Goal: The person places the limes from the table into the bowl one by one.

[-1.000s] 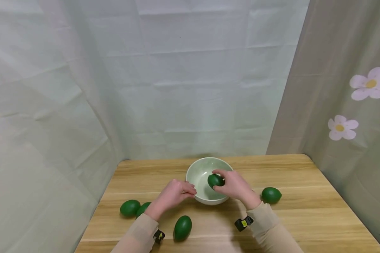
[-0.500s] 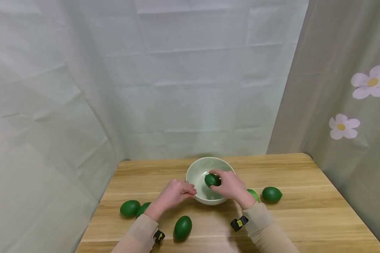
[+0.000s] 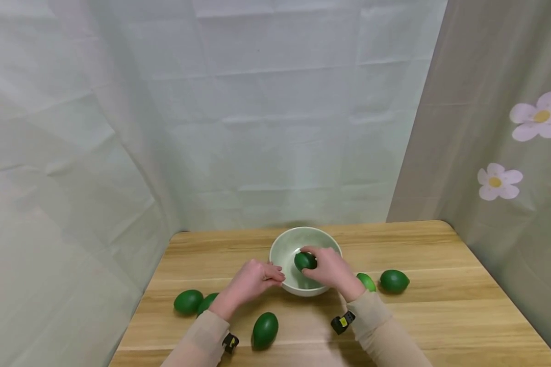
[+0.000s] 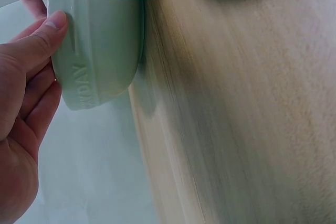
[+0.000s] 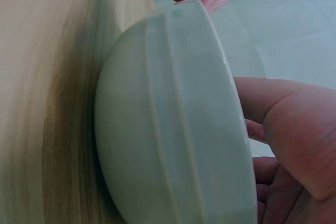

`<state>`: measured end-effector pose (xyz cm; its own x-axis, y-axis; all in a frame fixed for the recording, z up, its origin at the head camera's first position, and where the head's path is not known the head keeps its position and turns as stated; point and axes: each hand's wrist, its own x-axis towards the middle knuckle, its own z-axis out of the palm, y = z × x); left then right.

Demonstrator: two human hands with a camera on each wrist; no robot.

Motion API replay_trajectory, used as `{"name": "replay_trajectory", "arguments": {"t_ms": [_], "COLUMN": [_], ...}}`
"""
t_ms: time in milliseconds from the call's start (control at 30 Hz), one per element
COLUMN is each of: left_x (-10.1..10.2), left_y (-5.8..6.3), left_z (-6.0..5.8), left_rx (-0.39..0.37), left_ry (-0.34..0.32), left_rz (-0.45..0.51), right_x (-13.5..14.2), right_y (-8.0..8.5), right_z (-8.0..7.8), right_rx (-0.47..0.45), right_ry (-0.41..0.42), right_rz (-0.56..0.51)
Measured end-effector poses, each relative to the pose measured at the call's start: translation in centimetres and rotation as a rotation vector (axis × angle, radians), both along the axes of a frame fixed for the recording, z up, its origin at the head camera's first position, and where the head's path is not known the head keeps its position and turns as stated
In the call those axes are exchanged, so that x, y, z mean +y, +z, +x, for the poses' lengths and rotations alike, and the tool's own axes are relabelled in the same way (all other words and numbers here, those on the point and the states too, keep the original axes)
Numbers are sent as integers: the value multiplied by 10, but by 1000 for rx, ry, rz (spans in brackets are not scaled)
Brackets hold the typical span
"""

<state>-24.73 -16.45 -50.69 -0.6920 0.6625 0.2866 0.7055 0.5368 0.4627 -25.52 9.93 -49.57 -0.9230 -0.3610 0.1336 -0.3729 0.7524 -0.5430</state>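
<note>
A pale green bowl [image 3: 282, 251] stands on the wooden table, near its back edge. My left hand [image 3: 253, 281] pinches the bowl's near-left rim; in the left wrist view its thumb lies against the outer wall [image 4: 100, 45], close to raised letters. Inside the bowl, my right hand [image 3: 331, 266] grips a dark green lime [image 3: 304, 261] between thumb and fingers, reaching in over the right rim. From the right wrist, the bowl's side [image 5: 163, 108] hides the lime and the fingertips of the right hand [image 5: 299, 135].
Right of the bowl are a brighter green lime [image 3: 366, 282], partly behind the right wrist, and a dark lime [image 3: 394, 281]. At left, one lime [image 3: 188, 302] lies beside another [image 3: 206, 304] partly covered by the left arm. A further lime [image 3: 265, 330] sits between the forearms.
My right hand has shifted left with the lime inside the bowl. The brighter lime has come into view behind the right wrist. My left hand keeps its place on the rim.
</note>
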Motion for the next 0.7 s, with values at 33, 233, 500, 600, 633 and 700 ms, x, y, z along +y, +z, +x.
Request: {"name": "replay_trajectory", "arguments": {"t_ms": [33,233,500,600,633,700], "left_x": [0,-2,0,1,1,1], "left_y": [0,0,1,0,0,-1], "left_z": [0,2,4,4,5,5], "left_rx": [4,3,-10,-6,-6,-6], "left_ry": [-3,6,17,12,12,12], "left_rz": [2,18,43,49,50,51], "right_x": [-1,-8,-17,-20,-21,-23], "right_y": [-1,-6,-10,-11,-12,-13], "right_z": [-1,-3,-8,-10,-11,-12], "right_rx": [-2,-9,-4,4,8,-1], "right_ry": [1,6,20,35,41,40], "right_rz": [0,-8,6,14,16,21]}}
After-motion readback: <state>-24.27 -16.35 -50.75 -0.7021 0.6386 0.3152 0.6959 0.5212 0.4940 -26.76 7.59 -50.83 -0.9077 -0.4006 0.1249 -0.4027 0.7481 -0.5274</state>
